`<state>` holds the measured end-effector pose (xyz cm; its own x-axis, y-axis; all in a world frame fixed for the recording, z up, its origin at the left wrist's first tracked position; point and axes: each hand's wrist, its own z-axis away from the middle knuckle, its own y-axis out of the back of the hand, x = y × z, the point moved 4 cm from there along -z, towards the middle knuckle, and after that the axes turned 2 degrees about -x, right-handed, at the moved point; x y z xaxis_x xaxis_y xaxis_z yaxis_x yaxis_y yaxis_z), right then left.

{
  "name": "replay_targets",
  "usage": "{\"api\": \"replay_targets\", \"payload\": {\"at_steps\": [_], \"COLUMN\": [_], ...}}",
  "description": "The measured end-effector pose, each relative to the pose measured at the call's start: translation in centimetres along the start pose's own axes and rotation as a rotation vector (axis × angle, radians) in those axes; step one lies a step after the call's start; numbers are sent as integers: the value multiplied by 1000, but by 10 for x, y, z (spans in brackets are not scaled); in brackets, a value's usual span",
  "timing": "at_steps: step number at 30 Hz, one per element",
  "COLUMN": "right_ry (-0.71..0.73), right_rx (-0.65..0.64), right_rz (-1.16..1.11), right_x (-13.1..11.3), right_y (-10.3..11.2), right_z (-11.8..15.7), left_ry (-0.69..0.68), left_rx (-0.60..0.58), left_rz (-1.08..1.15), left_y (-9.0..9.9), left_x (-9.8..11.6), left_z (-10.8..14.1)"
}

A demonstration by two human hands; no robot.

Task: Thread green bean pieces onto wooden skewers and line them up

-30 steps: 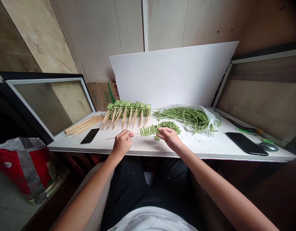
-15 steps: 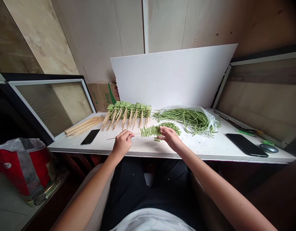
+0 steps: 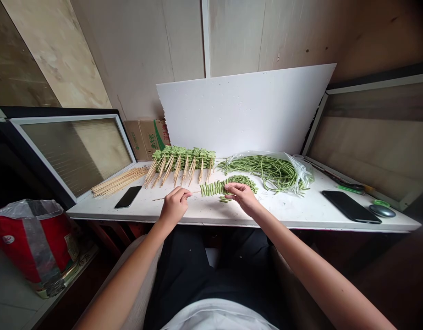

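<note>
Seen from the head camera, looking down on a white-topped counter (image 3: 211, 219); the left hand (image 3: 175, 206) hovers near the counter's front edge, thumb and fingers pinching a thin bamboo skewer (image 3: 158, 198); the right hand (image 3: 244, 198) is bunched, its fingertips (image 3: 230, 191) pinched at the far end of a row of cut long-bean pieces (image 3: 213, 188) threaded across the skewer (exactly which piece is held is too small to tell); the row hangs just above the counter, between the hands, and a loose heap of cut bean pieces (image 3: 242, 182) lies just behind the right hand; the pieces look light and fairly stiff, probably apt to split if forced, so the skewer seems best held by its bare end and each piece pinched at its middle; a row of finished bean skewers (image 3: 184, 157) lies to the left, with a bundle of bare skewers (image 3: 120, 180) and a black phone (image 3: 128, 197) nearer the left edge; whole long beans (image 3: 269, 172) lie on a clear plastic bag (image 3: 300, 172) to the right, a larger black phone (image 3: 350, 206) further right; a white foam board (image 3: 245, 110) leans against the wall behind.
</note>
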<state>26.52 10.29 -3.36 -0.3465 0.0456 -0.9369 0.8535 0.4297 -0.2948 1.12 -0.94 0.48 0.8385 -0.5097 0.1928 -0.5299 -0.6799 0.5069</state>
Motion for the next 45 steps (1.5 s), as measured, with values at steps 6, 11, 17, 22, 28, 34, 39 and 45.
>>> {"api": "replay_targets", "payload": {"at_steps": [6, 11, 17, 22, 28, 34, 39, 45], "right_ry": [12, 19, 176, 360, 420, 575, 565, 553], "right_rx": [18, 27, 62, 123, 136, 121, 157, 149], "right_rz": [42, 59, 162, 271, 465, 705, 772, 783], "right_x": [0, -1, -19, -37, -41, -47, -46, -45], "right_y": [-1, -2, -4, -2, -8, -16, -14, -15], "right_z": [1, 2, 5, 8, 12, 20, 21, 19], "left_ry": [-24, -24, 2, 6, 7, -6, -15, -28], "left_rx": [16, 18, 7, 4, -8, -3, -22, -41], "left_rz": [-2, 1, -10, -10, 2, -1, -12, -33], "left_y": [1, 0, 0, 1, -2, -3, -5, -8], "left_x": [2, 1, 0, 0, 0, 0, 1, 0], "left_z": [1, 1, 0, 0, 1, 2, 3, 5]}}
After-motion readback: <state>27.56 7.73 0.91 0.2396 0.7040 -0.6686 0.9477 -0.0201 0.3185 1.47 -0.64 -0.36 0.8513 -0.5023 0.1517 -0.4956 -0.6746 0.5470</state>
